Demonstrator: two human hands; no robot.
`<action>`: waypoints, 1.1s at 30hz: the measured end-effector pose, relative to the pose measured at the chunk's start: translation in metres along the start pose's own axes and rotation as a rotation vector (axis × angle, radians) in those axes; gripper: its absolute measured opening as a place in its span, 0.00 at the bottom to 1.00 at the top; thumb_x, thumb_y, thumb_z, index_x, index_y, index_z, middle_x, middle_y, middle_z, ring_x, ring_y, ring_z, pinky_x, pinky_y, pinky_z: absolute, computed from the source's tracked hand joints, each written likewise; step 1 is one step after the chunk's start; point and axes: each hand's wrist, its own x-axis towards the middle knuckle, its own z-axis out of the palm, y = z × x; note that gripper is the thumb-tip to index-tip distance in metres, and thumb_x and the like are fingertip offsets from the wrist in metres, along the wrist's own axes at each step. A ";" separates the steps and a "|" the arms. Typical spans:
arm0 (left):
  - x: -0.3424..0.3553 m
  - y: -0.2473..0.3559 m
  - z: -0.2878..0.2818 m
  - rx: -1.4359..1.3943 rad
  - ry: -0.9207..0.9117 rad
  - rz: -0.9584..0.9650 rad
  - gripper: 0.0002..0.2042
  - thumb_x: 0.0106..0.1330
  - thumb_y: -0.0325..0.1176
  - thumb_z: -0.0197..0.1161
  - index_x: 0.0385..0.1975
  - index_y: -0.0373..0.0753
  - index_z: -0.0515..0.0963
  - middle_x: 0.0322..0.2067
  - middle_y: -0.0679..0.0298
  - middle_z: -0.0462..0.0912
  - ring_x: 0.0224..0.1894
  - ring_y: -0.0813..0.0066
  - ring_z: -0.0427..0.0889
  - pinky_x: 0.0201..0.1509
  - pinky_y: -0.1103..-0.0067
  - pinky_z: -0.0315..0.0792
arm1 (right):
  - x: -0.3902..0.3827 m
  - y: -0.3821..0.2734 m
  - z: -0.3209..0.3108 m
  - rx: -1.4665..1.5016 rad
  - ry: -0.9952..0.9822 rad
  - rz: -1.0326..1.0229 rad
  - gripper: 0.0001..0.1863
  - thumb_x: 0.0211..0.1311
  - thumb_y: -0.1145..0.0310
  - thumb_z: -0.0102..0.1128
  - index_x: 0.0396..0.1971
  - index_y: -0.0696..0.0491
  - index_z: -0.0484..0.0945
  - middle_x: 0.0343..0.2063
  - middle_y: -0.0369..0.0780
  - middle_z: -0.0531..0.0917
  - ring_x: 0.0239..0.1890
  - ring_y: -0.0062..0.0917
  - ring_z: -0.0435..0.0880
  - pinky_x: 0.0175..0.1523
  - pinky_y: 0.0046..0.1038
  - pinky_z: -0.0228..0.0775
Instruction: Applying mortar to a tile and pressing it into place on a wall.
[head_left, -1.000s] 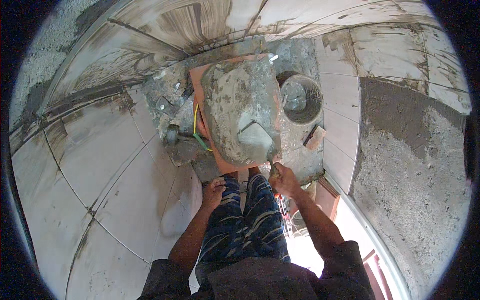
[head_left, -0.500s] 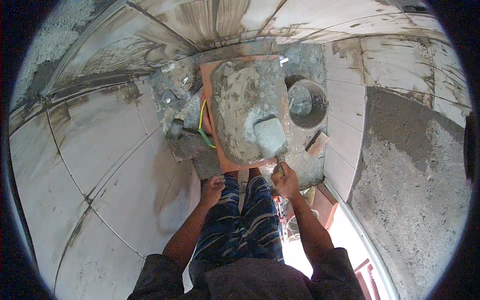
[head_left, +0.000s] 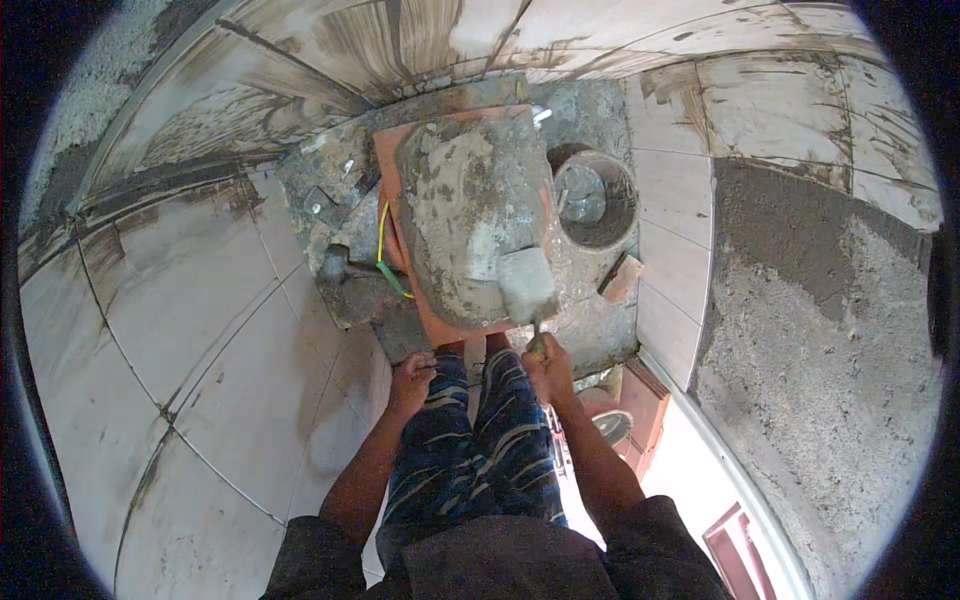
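In my right hand [head_left: 550, 372] is the handle of a trowel [head_left: 526, 280]. Its flat, wet grey blade lies over the near right part of a thick grey mortar layer [head_left: 450, 200]. That mortar covers most of an orange-backed tile [head_left: 388, 158], whose bare rim shows along the left and near edges. My left hand [head_left: 410, 386] is closed beside my left knee, near the tile's near left corner. What its fingers hold, if anything, I cannot make out.
Right of the tile stands a round bucket [head_left: 598, 205] with something inside, and nearer lies a brick piece [head_left: 622, 278]. A yellow-green strap [head_left: 382, 245] and a hammer-like tool [head_left: 345, 270] lie left. Tiled walls [head_left: 240, 370] close in; the right wall [head_left: 800, 350] is partly bare cement.
The trowel has moved nearer to me across the mortar, and its blade now looks more tilted. My right hand has come slightly down with it. The whole view has shifted a little.
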 end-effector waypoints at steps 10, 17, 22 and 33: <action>0.011 -0.044 0.001 -0.249 0.019 0.005 0.18 0.68 0.26 0.63 0.56 0.32 0.74 0.49 0.57 0.84 0.50 0.71 0.82 0.55 0.74 0.75 | 0.003 -0.002 -0.013 0.151 -0.014 0.115 0.10 0.58 0.64 0.60 0.34 0.55 0.74 0.22 0.42 0.78 0.26 0.31 0.78 0.35 0.35 0.72; 0.017 -0.052 0.007 -0.215 0.018 -0.001 0.17 0.67 0.25 0.63 0.55 0.34 0.75 0.49 0.55 0.84 0.50 0.68 0.83 0.56 0.74 0.75 | 0.014 -0.022 -0.010 -0.122 -0.183 -0.134 0.15 0.57 0.68 0.63 0.42 0.56 0.73 0.25 0.49 0.81 0.30 0.44 0.82 0.38 0.41 0.75; 0.022 -0.079 0.015 -0.199 0.066 0.119 0.17 0.67 0.28 0.64 0.54 0.34 0.75 0.48 0.56 0.84 0.49 0.68 0.83 0.54 0.74 0.75 | 0.040 -0.059 -0.011 -0.310 -0.278 -0.227 0.21 0.57 0.67 0.64 0.50 0.57 0.73 0.34 0.56 0.84 0.40 0.55 0.85 0.46 0.47 0.77; 0.017 -0.052 0.016 -0.308 0.033 0.030 0.17 0.69 0.30 0.62 0.55 0.34 0.75 0.50 0.54 0.84 0.49 0.67 0.84 0.54 0.72 0.76 | 0.151 -0.126 -0.033 -0.096 -0.130 -0.253 0.13 0.62 0.72 0.60 0.45 0.58 0.75 0.21 0.37 0.78 0.21 0.23 0.78 0.27 0.30 0.70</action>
